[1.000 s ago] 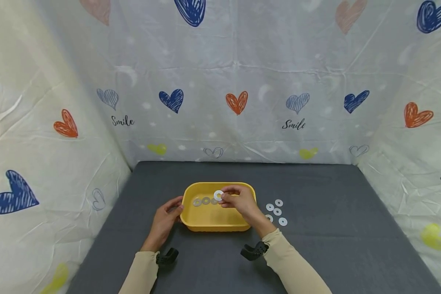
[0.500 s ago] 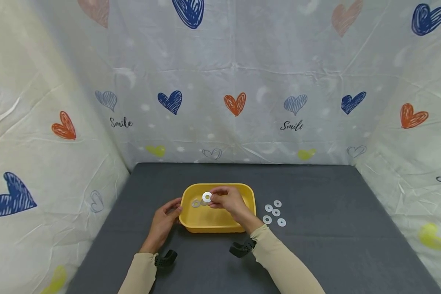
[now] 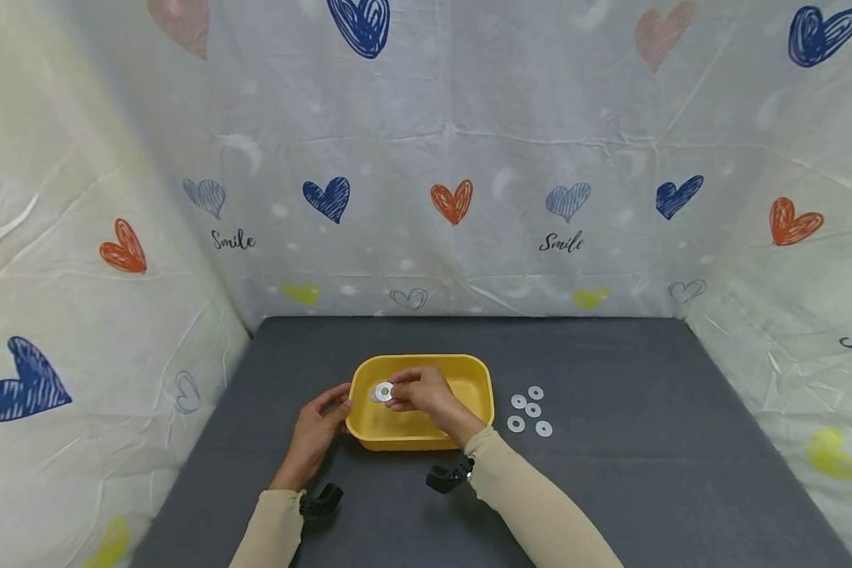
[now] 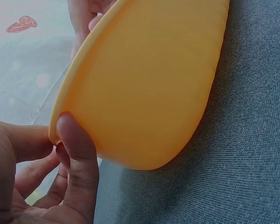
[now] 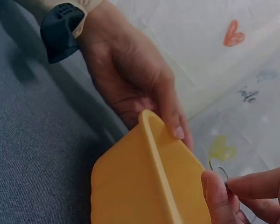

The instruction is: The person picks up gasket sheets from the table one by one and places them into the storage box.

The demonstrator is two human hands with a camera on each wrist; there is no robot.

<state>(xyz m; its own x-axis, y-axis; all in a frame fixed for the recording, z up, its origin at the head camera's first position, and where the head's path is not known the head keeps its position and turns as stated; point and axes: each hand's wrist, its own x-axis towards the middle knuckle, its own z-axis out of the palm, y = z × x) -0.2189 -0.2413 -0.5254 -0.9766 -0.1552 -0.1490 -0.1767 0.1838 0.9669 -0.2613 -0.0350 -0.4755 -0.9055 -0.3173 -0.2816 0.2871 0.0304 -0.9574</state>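
Observation:
A yellow plastic tray [image 3: 426, 427] with a rolled rim sits on the dark table. My left hand [image 3: 315, 430] grips its left end; in the left wrist view the thumb [image 4: 77, 137] presses the outer wall just under the rim. Over the left part of the tray, my right hand [image 3: 426, 397] pinches a flat white washer [image 3: 379, 388] between thumb and fingers. The washer shows edge-on at the fingertips in the right wrist view. Part of another washer [image 3: 374, 397] peeks out behind it. The right hand covers some of the tray floor.
Several flat washers [image 3: 510, 424] lie loose on the dark cloth [image 3: 632, 442] right of the tray. A pale curtain [image 3: 497, 260] printed with hearts rises behind the table and along both sides. Each wrist wears a black band [image 3: 322, 501].
My right hand has moved left across the tray and slightly down, carrying the washer. The row of washers on the tray floor is now mostly hidden. My left hand stays on the rim.

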